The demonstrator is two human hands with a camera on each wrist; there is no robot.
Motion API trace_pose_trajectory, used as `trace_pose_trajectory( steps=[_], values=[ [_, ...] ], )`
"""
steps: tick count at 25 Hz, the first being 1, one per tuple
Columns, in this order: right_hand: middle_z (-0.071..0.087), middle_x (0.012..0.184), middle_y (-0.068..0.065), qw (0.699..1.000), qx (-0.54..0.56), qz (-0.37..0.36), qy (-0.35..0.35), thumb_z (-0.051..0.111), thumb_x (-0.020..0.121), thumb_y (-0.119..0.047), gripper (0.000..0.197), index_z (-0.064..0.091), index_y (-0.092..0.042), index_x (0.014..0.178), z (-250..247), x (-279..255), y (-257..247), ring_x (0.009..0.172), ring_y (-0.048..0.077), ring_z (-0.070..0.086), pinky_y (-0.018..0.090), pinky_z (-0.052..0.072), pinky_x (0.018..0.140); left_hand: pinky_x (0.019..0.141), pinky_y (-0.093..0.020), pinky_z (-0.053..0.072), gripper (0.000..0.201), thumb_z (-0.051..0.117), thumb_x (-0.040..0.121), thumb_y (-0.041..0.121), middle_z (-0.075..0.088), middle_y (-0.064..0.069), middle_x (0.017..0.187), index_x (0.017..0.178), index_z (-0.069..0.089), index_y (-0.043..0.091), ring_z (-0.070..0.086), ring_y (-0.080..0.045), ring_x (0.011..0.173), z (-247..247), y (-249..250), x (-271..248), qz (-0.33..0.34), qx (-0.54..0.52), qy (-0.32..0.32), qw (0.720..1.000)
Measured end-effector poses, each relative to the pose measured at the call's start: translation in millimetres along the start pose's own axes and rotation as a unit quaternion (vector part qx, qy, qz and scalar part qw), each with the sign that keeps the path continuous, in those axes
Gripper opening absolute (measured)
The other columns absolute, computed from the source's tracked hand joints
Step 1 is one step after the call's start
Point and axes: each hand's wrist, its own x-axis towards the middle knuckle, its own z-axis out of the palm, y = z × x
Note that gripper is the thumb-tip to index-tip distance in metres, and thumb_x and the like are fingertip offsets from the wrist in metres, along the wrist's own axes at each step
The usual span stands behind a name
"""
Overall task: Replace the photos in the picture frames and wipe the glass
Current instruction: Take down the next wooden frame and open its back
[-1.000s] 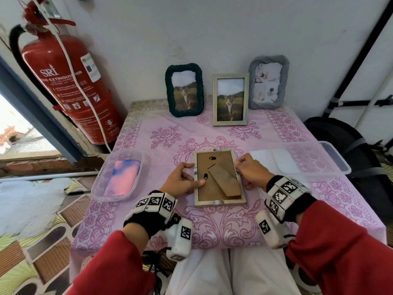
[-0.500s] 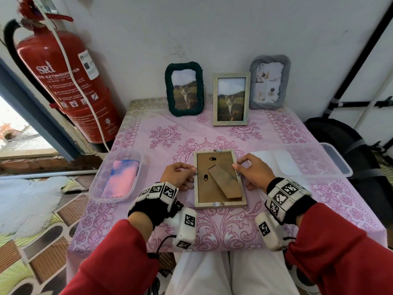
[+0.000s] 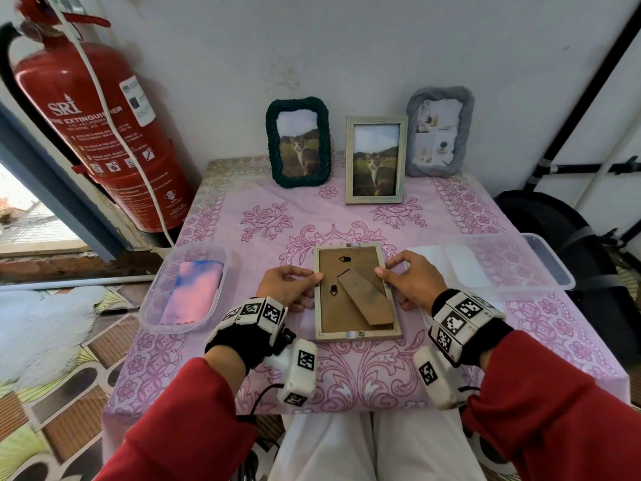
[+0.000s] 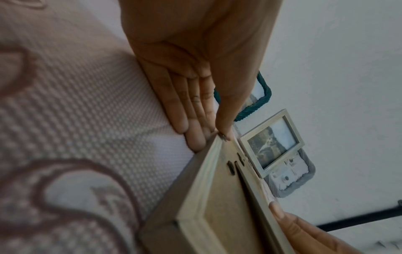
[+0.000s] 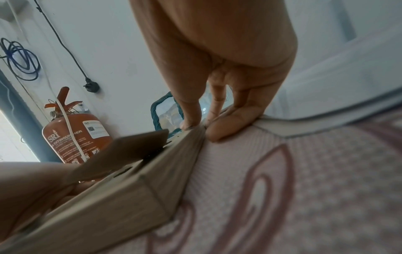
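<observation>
A light wooden picture frame [image 3: 357, 335] lies face down on the pink tablecloth, its brown backing and folding stand [image 3: 364, 300] facing up. My left hand [image 3: 310, 289] pinches its left edge, thumb on top and fingers [image 4: 191, 135] flat on the cloth against the side. At the right edge, my right hand [image 3: 392, 286] pinches it the same way, thumb on the rim [image 5: 191, 126]. The wrist views show the frame [image 4: 217, 197] [image 5: 135, 189] close up. Whether it is lifted off the cloth, I cannot tell.
Three frames stand at the wall: green [image 3: 298, 147], pale wood [image 3: 375, 159], grey [image 3: 438, 131]. A clear tub [image 3: 215, 251] at left holds a pink and blue cloth. Another clear tub [image 3: 551, 269] at right holds white sheets. A fire extinguisher [image 3: 100, 133] stands left of the table.
My left hand has drawn back from the backing board to the frame's left edge. My right thumb has come up onto the right rim. The frame itself has hardly moved.
</observation>
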Motion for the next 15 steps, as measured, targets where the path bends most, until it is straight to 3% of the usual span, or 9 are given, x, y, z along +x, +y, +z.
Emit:
trace_pose_trajectory(
  steps=[5,7,9,10,12,15],
  values=[
    [0.063,0.069,0.009,0.999,-0.042,0.007,-0.007,0.061,0.085,-0.044,0.028,0.049,-0.021,0.097,4,-2,-2,0.053,0.026,0.057,0.036,0.055,0.059,0.040,-0.017,0.045,0.033,0.074,0.077,0.031,0.064,-0.007,0.067,0.097,0.061,0.009,0.058,-0.008,0.039,3,0,-2,0.001,0.015,0.003,1.000],
    [0.064,0.092,0.011,0.995,-0.095,-0.001,-0.015,0.054,0.089,-0.044,0.033,0.046,-0.018,0.108,7,-3,-2,0.075,0.029,0.062,0.038,0.052,0.072,0.041,-0.017,0.045,0.031,0.069,0.082,0.033,0.062,-0.007,0.067,0.097,0.060,0.008,0.058,-0.008,0.040,-1,2,-6,-0.003,0.002,-0.015,1.000],
    [0.054,0.118,0.013,0.988,-0.151,-0.021,-0.022,0.054,0.090,-0.042,0.044,0.040,-0.014,0.120,10,-6,-3,0.104,0.031,0.057,0.036,0.045,0.087,0.047,-0.016,0.046,0.029,0.067,0.084,0.031,0.061,-0.005,0.069,0.102,0.060,0.010,0.059,-0.006,0.046,-6,3,-11,-0.009,-0.013,-0.059,0.998],
    [0.050,0.123,0.014,0.987,-0.154,-0.032,-0.021,0.057,0.088,-0.039,0.049,0.039,-0.011,0.123,11,-9,-3,0.110,0.031,0.054,0.036,0.043,0.091,0.052,-0.016,0.047,0.031,0.069,0.082,0.026,0.060,-0.003,0.071,0.107,0.060,0.011,0.059,-0.007,0.052,-8,3,-15,-0.004,-0.004,-0.077,0.997],
    [0.054,0.116,0.015,0.991,-0.119,-0.054,0.002,0.065,0.085,-0.030,0.049,0.042,-0.006,0.121,9,-16,-3,0.109,0.030,0.054,0.034,0.043,0.090,0.064,-0.019,0.048,0.041,0.074,0.077,0.017,0.058,-0.001,0.071,0.113,0.056,0.011,0.057,-0.009,0.061,-6,-1,-21,0.034,0.052,-0.071,0.995],
    [0.057,0.076,0.002,0.993,-0.069,-0.092,0.037,0.072,0.079,-0.017,0.035,0.055,-0.002,0.106,2,-26,0,0.087,0.022,0.056,0.025,0.042,0.076,0.074,-0.027,0.047,0.040,0.076,0.075,0.014,0.054,0.005,0.071,0.110,0.055,0.013,0.053,-0.008,0.065,3,-7,-28,0.102,0.143,0.001,0.984]
  ],
)
